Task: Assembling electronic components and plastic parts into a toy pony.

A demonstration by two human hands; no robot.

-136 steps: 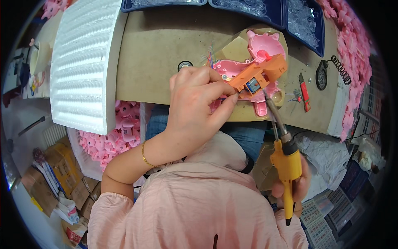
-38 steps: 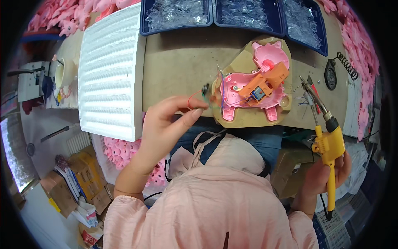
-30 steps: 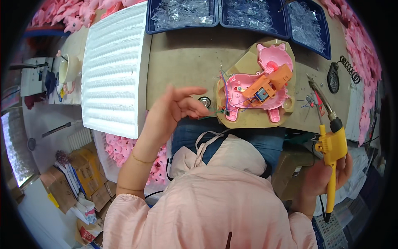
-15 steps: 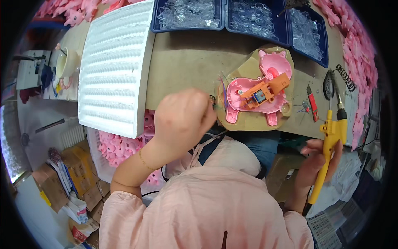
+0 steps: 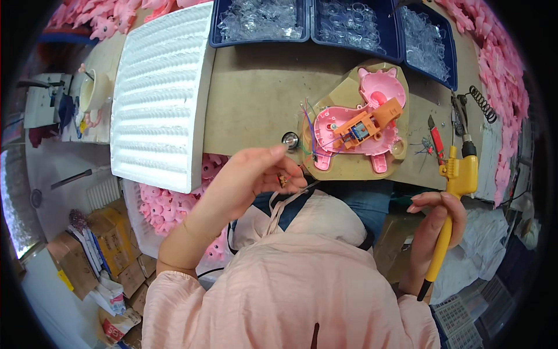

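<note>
My left hand (image 5: 250, 174) is just off the table's front edge, palm turned partly up and fingers curled. A small red and gold piece (image 5: 283, 181) rests in those fingers; its kind is too small to make out. Beside the hand, a round silver speaker-like disc (image 5: 290, 140) lies on the table by thin wires. Near it, a pink plastic toy body shell (image 5: 334, 120) lies open side up in a tan holder (image 5: 354, 170), with an orange mechanism box (image 5: 361, 131) and thin coloured wires inside. My right hand (image 5: 439, 215) is closed around a yellow soldering gun (image 5: 461, 174).
Blue bins (image 5: 264, 43) of clear plastic parts stand at the back. A white foam tray (image 5: 160, 99) is on the left, above a tub of pink parts (image 5: 168, 203). To the right lie a red cutter (image 5: 436, 141) and a coiled-spring iron stand (image 5: 483, 104), before heaped pink parts (image 5: 503, 87).
My left hand has come down toward me and turned, showing its fingers and the small piece; the silver disc is now uncovered. My right hand and the soldering gun have dipped slightly nearer.
</note>
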